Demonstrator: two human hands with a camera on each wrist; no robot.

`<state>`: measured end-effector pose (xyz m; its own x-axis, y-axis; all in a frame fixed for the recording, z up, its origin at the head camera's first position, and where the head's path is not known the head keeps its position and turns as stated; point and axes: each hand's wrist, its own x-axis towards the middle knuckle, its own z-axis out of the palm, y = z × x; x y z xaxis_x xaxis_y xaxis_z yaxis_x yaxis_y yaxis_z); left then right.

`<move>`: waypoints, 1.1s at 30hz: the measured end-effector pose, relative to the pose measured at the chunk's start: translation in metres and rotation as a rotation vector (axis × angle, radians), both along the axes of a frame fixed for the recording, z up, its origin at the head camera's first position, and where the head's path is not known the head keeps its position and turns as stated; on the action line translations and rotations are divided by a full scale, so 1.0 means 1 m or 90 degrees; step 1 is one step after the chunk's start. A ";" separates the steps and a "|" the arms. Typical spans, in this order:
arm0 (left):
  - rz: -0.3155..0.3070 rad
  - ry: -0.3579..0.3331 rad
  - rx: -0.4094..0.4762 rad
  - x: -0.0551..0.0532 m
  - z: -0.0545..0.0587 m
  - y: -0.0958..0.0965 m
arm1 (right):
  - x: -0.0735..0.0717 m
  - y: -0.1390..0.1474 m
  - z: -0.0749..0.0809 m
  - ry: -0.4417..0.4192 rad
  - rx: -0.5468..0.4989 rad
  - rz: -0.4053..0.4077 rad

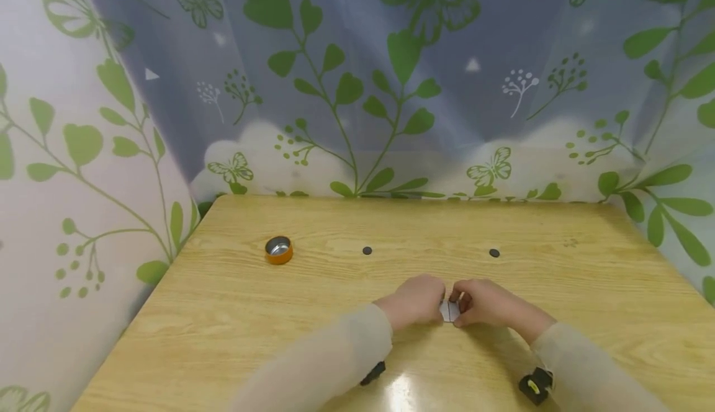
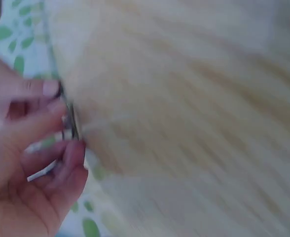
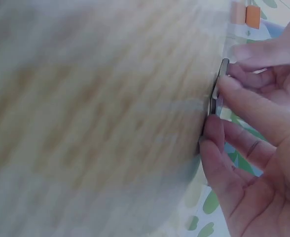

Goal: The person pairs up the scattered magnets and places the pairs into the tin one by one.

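Observation:
A small silvery-white hexagonal piece (image 1: pixel 444 312), crossed by a dark line down its middle, lies between both hands close over the table. My left hand (image 1: pixel 416 300) grips its left side, while the thumb and fingers of my right hand (image 1: pixel 487 303) pinch the right side. Edge-on in the right wrist view, the thin flat piece (image 3: pixel 215 101) shows a dark rim, with fingertips at both ends. In the left wrist view the piece (image 2: pixel 75 123) is partly hidden by fingers and blurred.
Two small dark discs (image 1: pixel 367 250) lie apart on the wooden table (image 1: pixel 234 313) beyond the hands. An orange bowl (image 1: pixel 279 255) with a metallic inside stands at the back left. A patterned curtain (image 1: pixel 357 89) encloses the table's back and sides.

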<state>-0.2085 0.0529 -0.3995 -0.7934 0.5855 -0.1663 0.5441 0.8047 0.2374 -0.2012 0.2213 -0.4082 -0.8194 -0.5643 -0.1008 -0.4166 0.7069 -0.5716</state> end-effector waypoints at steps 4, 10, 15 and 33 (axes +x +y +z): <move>-0.038 -0.085 0.100 -0.008 0.000 -0.029 | 0.005 -0.004 0.002 0.017 0.025 -0.027; -0.007 -0.117 0.193 -0.007 0.000 -0.078 | 0.007 -0.005 0.004 0.041 0.038 -0.043; 0.046 -0.126 0.247 -0.001 -0.002 -0.132 | 0.008 -0.005 0.003 0.032 0.035 -0.052; 0.485 -0.141 0.502 0.016 -0.029 -0.259 | 0.016 0.000 -0.003 0.069 0.071 -0.062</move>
<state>-0.1928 -0.2065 -0.4283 -0.9887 -0.0369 -0.1450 -0.1443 0.4908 0.8592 -0.1847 0.2218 -0.4108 -0.8794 -0.4716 -0.0659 -0.3977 0.8036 -0.4429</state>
